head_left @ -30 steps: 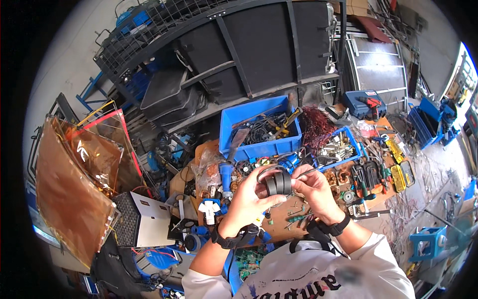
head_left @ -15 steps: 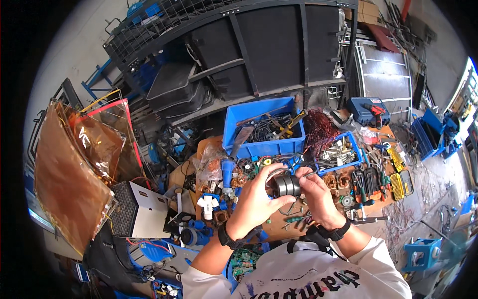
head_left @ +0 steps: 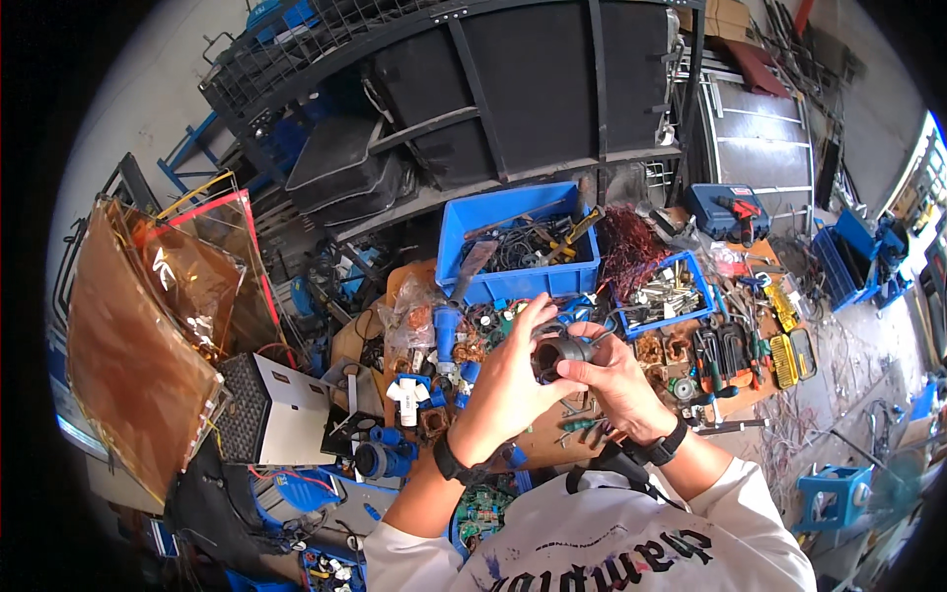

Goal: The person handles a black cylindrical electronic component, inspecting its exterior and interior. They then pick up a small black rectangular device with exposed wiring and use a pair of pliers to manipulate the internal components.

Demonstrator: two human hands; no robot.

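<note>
A dark cylindrical part (head_left: 558, 351) with a round hollow end is held between my two hands above the workbench. My left hand (head_left: 503, 385) supports its left side, the fingers reaching up behind it and the thumb low on its near side. On the right, my right hand (head_left: 621, 390) grips it, with the thumb across the near face beside the opening. A thin dark cable seems to run from it by my right fingers. Both wrists wear black bands. Green-handled tools (head_left: 580, 425) lie on the bench just below the hands.
Beyond the hands stands a blue bin (head_left: 518, 286) of cables and tools. Right of it are a tangle of reddish wire (head_left: 631, 244) and a blue tray (head_left: 712, 308) of metal pieces. Hand tools and yellow cases (head_left: 782, 365) lie farther right. A white-sided box (head_left: 296, 414) stands left.
The cylindrical part has turned in my hands: its banded side faced me before, and now its hollow end shows. My right thumb has moved left across it.
</note>
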